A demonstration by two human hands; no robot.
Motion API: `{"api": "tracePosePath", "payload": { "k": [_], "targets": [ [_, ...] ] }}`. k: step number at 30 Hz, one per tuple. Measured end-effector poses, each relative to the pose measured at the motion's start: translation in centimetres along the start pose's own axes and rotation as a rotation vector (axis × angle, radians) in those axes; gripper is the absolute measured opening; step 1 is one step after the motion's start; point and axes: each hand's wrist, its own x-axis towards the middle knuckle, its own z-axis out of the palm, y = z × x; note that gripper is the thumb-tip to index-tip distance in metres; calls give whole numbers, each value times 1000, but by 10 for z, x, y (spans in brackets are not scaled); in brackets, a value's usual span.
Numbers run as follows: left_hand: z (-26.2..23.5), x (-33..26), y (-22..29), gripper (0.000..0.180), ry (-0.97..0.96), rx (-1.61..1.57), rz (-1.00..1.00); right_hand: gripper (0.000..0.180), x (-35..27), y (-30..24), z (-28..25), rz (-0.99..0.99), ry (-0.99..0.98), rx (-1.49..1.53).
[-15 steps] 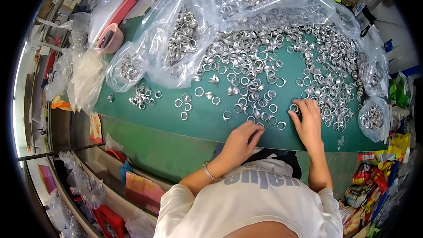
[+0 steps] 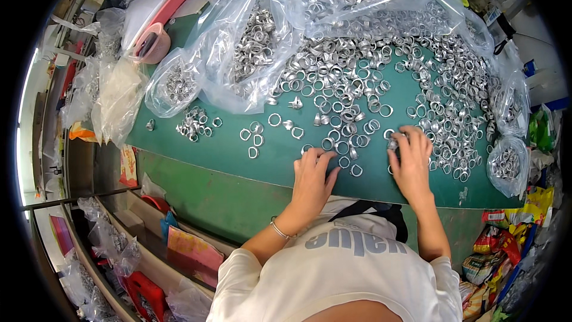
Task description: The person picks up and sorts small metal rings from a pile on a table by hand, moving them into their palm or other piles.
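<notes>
A great many small silver metal rings [image 2: 357, 83] lie spread over a green table [image 2: 238, 155]. My left hand [image 2: 313, 180] lies flat near the table's front edge, fingers apart, with its fingertips touching a few loose rings [image 2: 342, 161]. My right hand [image 2: 412, 161] is a little to the right, at the near edge of the dense pile. Its thumb and fingers pinch a small cluster of rings [image 2: 393, 142]. A thin bracelet sits on my left wrist.
Clear plastic bags of rings [image 2: 250, 53] crowd the back and left of the table, with smaller bags [image 2: 506, 164] at the right. A pink tape roll [image 2: 152, 45] sits at the back left. Shelves with bags and packets lie below on the left.
My left hand has slid a little forward and left onto the loose rings. My right hand has barely shifted, still at the pile's edge.
</notes>
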Motion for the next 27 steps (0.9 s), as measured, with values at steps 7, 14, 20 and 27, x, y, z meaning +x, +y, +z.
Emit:
{"api": "tracePosePath", "payload": {
  "k": [7,14,20,27],
  "targets": [
    [12,1,8,36,-73,-40,48,50,17,-38,-1,-180,-230,231],
    [-6,-3,-2,39,81,-41,-39,38,6,14,-5,-66,-69,-16],
    [-10,3,-9,39,188,91,-147,32,25,-27,-7,-76,-75,311],
    [-8,-3,-23,44,121,87,-123,26,16,-18,9,-244,-203,118]
  ]
}}
